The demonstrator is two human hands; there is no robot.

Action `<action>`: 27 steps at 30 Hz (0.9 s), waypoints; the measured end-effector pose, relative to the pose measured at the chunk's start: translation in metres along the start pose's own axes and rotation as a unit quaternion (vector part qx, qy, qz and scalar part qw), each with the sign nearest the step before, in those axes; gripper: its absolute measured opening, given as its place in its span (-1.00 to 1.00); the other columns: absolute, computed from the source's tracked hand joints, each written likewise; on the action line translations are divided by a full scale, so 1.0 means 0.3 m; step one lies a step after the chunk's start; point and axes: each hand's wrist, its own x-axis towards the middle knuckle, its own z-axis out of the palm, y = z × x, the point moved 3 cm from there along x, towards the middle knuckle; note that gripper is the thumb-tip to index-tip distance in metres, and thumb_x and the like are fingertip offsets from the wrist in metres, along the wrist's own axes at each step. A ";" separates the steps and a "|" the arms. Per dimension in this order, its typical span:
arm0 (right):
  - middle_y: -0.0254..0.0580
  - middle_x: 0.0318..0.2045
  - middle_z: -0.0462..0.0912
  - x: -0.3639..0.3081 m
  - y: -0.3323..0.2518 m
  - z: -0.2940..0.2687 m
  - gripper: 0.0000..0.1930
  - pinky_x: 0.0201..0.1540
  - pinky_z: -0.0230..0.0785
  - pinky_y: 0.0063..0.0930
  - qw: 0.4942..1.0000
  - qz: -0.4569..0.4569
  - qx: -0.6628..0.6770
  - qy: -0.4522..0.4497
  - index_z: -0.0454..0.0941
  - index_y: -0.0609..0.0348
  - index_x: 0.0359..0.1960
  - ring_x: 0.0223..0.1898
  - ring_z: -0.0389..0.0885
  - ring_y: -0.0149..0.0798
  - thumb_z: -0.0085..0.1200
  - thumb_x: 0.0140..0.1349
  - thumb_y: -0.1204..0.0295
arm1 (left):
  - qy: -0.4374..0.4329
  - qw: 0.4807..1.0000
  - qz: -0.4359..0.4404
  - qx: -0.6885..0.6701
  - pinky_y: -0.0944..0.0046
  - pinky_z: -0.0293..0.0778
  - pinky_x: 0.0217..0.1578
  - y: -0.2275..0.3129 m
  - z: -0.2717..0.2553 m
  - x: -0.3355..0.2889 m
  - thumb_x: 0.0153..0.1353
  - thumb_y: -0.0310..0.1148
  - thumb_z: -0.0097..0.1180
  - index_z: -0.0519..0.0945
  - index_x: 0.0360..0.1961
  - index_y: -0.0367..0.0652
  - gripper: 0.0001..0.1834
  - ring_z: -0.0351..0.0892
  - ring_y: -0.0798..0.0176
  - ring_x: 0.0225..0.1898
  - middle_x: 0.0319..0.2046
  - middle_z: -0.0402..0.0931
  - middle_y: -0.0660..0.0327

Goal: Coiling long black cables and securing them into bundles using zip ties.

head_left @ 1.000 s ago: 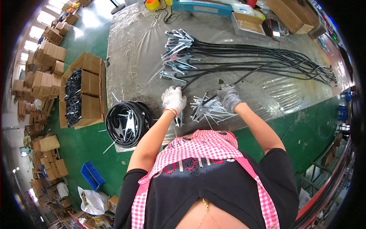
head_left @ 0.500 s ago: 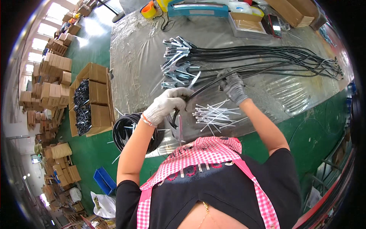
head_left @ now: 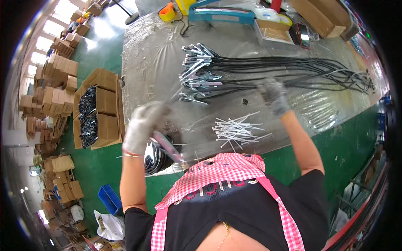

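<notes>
My left hand (head_left: 144, 125), in a white glove and blurred, is above a coil of black cable (head_left: 158, 160) at the table's near left. A slim pinkish tool (head_left: 167, 146), its kind unclear, sticks out from under that hand and seems held in it. My right hand (head_left: 275, 95), in a grey glove and smeared by motion, is over the near edge of a bundle of black cables (head_left: 284, 62). Silvery metal clamps (head_left: 199, 73) are heaped at the bundle's left end. A loose pile of white cable ties (head_left: 236, 130) lies between my hands, nearer to me.
A small black square piece (head_left: 245, 101) lies below the cables. At the back are orange tape (head_left: 166, 13), a blue case (head_left: 222, 16), an open box (head_left: 274, 35) and a phone (head_left: 302, 35). Left of the table stands a carton (head_left: 106, 100) full of black parts.
My left hand has let go of the cable and swung left over the coil with the pinkish tool. My right hand has moved right; the cable now lies with the bundle.
</notes>
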 end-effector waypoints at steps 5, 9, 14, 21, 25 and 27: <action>-0.27 -0.37 0.66 -0.043 0.150 -0.202 -0.74 -0.19 0.46 -0.21 0.933 0.132 -0.256 -0.217 0.61 0.03 -0.19 -0.26 0.63 -0.12 -0.09 0.16 0.35 | 0.201 0.939 -0.194 -0.203 0.48 0.20 -0.63 -0.154 -0.260 -0.057 0.22 -0.14 0.11 0.61 -0.29 -0.25 -0.66 0.25 0.52 -0.64 -0.62 0.27 0.40; -0.26 -0.49 0.62 0.166 -0.327 -0.020 -0.76 -0.42 0.42 -0.29 0.886 -0.064 -0.284 -0.359 0.60 0.04 -0.20 -0.48 0.60 -0.19 -0.04 0.19 0.29 | 0.161 0.956 -0.176 -0.169 0.49 0.25 -0.58 -0.047 -0.098 0.019 0.26 -0.18 0.08 0.63 -0.17 -0.27 -0.66 0.32 0.52 -0.61 -0.58 0.40 0.39; -0.35 -0.61 0.57 0.493 -0.909 -0.083 -0.75 -0.51 0.36 -0.31 0.972 -0.223 -0.066 -0.018 0.56 -0.05 -0.20 -0.64 0.54 -0.21 0.03 0.13 0.19 | -0.042 0.964 -0.178 -0.191 0.46 0.31 -0.54 -0.006 0.159 -0.006 0.34 -0.09 -0.13 0.62 -0.24 -0.19 -0.60 0.44 0.46 -0.53 -0.54 0.51 0.24; -0.15 -0.76 0.47 0.540 -0.719 -0.005 -0.69 -0.60 0.34 -0.21 0.995 -0.071 0.017 -0.070 0.54 0.00 -0.37 -0.69 0.51 -0.05 -0.08 0.31 0.07 | -0.135 0.931 -0.184 -0.284 0.43 0.23 -0.60 0.084 0.105 -0.068 0.35 -0.04 -0.14 0.61 -0.27 -0.32 -0.50 0.33 0.41 -0.66 -0.68 0.38 0.31; -0.20 -0.39 0.63 0.497 -0.697 0.033 -0.81 -0.51 0.42 -0.31 0.960 -0.270 -0.072 0.023 0.53 -0.02 -0.20 -0.48 0.61 -0.16 -0.07 0.33 0.24 | -0.073 0.951 -0.163 -0.251 0.45 0.04 -0.67 0.121 0.100 -0.108 0.30 -0.18 -0.06 0.57 -0.35 -0.25 -0.67 0.14 0.56 -0.69 -0.68 0.28 0.41; -0.27 -0.19 0.56 0.341 -0.422 0.192 -0.64 -0.31 0.35 -0.40 0.961 -0.150 -0.143 -0.181 0.39 0.02 0.07 -0.29 0.54 -0.24 -0.05 0.21 0.39 | -0.018 0.898 -0.217 -0.384 0.44 0.08 -0.69 0.104 0.044 -0.105 0.31 -0.19 -0.03 0.54 -0.37 -0.24 -0.69 0.13 0.55 -0.72 -0.72 0.22 0.43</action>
